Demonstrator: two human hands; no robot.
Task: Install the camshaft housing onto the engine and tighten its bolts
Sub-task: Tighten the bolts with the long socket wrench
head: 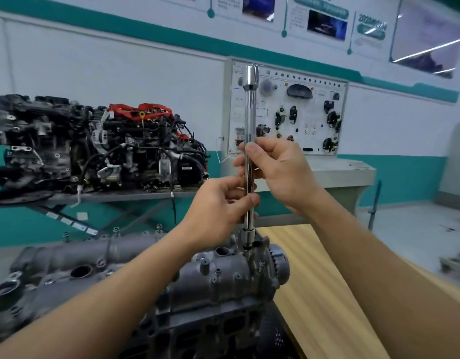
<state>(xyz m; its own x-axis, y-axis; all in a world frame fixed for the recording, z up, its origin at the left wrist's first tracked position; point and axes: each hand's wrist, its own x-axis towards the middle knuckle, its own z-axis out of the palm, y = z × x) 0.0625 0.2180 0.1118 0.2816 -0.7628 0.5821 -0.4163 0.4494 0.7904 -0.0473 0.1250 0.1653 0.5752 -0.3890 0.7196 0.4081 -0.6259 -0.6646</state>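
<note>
White-and-teal workshop walls, a white electrical training panel at upper centre and a black display engine with red fittings at left form the backdrop as a person works on a grey cast-metal camshaft housing. The housing lies across the lower half of the frame, set on top of the dark engine block, with a light wooden desk at lower right.

A long chrome extension bar with a socket at its foot stands nearly upright at the housing's right-hand end. Its tip is dropped over what appears to be a bolt head, though the socket hides the bolt itself. The left hand wraps curled fingers round the lower shaft, just above the socket. The right hand pinches the shaft higher up between thumb and fingers.

No ratchet or handle sits on the bar's top end, so the bolt is judged to be run down by twirling alone. Done well, that means keeping the bar in line with the bolt so the thread starts true, with the lower hand steadying and the upper one spinning. Any early stiffness calls for backing off rather than forcing.

Other small upright bolts stand proud along the housing's far edge at centre left. The sound course is to bring every one down snug and even before final tightening with a wrench.
</note>
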